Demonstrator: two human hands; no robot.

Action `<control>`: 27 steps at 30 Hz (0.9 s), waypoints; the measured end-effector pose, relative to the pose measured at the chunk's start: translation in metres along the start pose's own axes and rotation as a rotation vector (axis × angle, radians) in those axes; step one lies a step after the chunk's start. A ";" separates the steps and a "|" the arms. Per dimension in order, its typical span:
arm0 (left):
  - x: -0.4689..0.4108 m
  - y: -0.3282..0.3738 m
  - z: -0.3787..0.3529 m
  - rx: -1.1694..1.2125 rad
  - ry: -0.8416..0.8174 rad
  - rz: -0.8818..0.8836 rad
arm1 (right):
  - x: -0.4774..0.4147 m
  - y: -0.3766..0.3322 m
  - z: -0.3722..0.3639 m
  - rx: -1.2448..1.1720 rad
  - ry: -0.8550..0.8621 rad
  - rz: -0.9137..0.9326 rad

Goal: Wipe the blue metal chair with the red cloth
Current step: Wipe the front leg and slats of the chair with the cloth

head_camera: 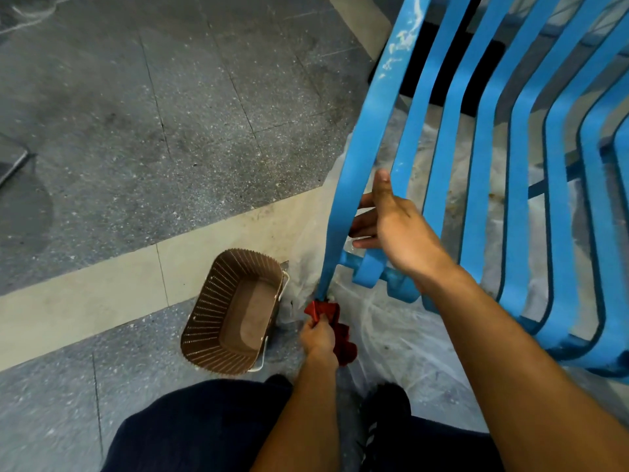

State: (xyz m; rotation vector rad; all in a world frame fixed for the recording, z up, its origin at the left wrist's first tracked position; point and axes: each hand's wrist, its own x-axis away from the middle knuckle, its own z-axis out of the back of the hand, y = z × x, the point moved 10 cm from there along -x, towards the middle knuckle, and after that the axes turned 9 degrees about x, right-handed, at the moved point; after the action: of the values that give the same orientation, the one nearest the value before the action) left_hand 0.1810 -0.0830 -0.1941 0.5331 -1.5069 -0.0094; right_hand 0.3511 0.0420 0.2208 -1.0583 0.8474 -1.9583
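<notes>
The left hand (318, 335) grips the cloth (344, 344), bunched against the foot of the chair (369, 131) leg, apparently to wipe its lowest part. The basket (204, 311) stands just beside, limiting leftward strokes. Farther up, the right hand (398, 229) clasps the outer rail, probably steadying the frame; bare floor (153, 114) lies beyond.

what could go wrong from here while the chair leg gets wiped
The right hand steadies the chair; if its grip on the side rail slips, the chair may shift.
The left hand holds the red cloth at the leg's foot on a plastic sheet, where the foot might slide or pinch the cloth.
The basket sits close by and could get knocked.
</notes>
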 end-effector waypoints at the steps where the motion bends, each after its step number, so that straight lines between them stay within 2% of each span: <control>1: 0.017 0.009 -0.003 0.006 -0.011 0.007 | -0.002 0.000 0.001 -0.003 -0.004 -0.002; 7: 0.045 0.043 -0.017 0.009 0.031 0.027 | -0.009 0.002 0.001 0.031 -0.009 -0.012; 12: -0.042 0.026 -0.019 -0.067 0.044 0.049 | -0.010 0.002 0.002 0.031 -0.027 -0.031; 17: 0.016 0.060 -0.044 -0.017 -0.049 0.024 | -0.010 0.001 0.007 0.069 -0.048 -0.031; 27: 0.034 0.061 -0.051 0.131 -0.070 0.066 | -0.007 -0.008 0.009 0.151 -0.057 0.013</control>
State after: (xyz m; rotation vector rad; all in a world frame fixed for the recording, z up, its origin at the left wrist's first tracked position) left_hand 0.2123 -0.0236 -0.1399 0.5925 -1.6005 0.1241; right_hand 0.3589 0.0503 0.2287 -1.0125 0.6629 -1.9393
